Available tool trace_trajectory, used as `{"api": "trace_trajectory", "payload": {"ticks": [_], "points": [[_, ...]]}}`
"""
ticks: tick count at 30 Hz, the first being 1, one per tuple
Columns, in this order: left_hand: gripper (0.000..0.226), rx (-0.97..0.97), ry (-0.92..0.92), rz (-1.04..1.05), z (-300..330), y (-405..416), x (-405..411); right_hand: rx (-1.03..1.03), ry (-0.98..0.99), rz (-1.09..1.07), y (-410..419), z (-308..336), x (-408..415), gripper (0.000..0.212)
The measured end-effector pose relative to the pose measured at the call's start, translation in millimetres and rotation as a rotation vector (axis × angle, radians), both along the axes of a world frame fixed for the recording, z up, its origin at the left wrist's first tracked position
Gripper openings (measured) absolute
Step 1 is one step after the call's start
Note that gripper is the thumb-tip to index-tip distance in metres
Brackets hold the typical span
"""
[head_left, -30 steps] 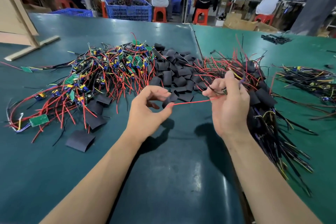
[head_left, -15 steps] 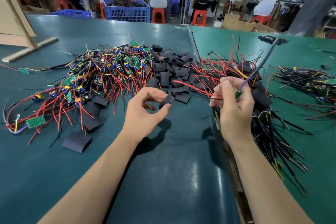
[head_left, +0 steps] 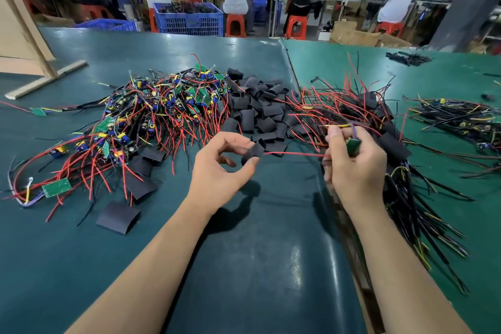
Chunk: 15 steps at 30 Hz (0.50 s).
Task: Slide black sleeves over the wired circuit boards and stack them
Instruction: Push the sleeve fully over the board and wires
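My left hand (head_left: 217, 168) pinches a short black sleeve (head_left: 253, 153) between thumb and fingertips above the table. My right hand (head_left: 352, 168) grips a small green circuit board (head_left: 353, 146) with its wires; a red wire (head_left: 292, 154) runs from it leftward to the sleeve's open end. Behind lie a heap of unsleeved boards with red and black wires (head_left: 151, 119), a pile of loose black sleeves (head_left: 260, 108), and to the right a stack of sleeved boards (head_left: 390, 144) under my right hand.
The dark green table (head_left: 244, 266) meets a lighter green table (head_left: 447, 78) at a seam. Flat sleeves (head_left: 118, 216) lie at front left. Another wire bundle (head_left: 458, 116) sits far right. A wooden stand (head_left: 29, 43) is at the left; people sit at benches beyond.
My right hand has brought the board nearer the left hand, and its red wire now points straight at the sleeve's opening. The left hand has kept its hold on the sleeve.
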<state>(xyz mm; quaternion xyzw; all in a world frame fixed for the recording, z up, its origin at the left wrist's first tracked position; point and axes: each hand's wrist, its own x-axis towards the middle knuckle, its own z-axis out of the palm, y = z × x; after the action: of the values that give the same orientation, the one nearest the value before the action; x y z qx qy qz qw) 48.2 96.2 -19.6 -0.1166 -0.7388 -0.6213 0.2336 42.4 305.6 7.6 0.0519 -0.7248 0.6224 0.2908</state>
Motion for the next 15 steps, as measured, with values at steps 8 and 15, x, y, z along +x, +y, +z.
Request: {"api": "trace_trajectory", "payload": {"ticks": [8, 15], "points": [[0.024, -0.003, 0.0, 0.015, 0.4, -0.2, 0.8, -0.27, -0.064, 0.186, -1.1, -0.7, -6.6, 0.016], [0.024, -0.011, 0.022, 0.071, 0.4, 0.1, -0.2, -0.228, -0.158, 0.31, 2.0, 1.0, -3.0, 0.011]]}}
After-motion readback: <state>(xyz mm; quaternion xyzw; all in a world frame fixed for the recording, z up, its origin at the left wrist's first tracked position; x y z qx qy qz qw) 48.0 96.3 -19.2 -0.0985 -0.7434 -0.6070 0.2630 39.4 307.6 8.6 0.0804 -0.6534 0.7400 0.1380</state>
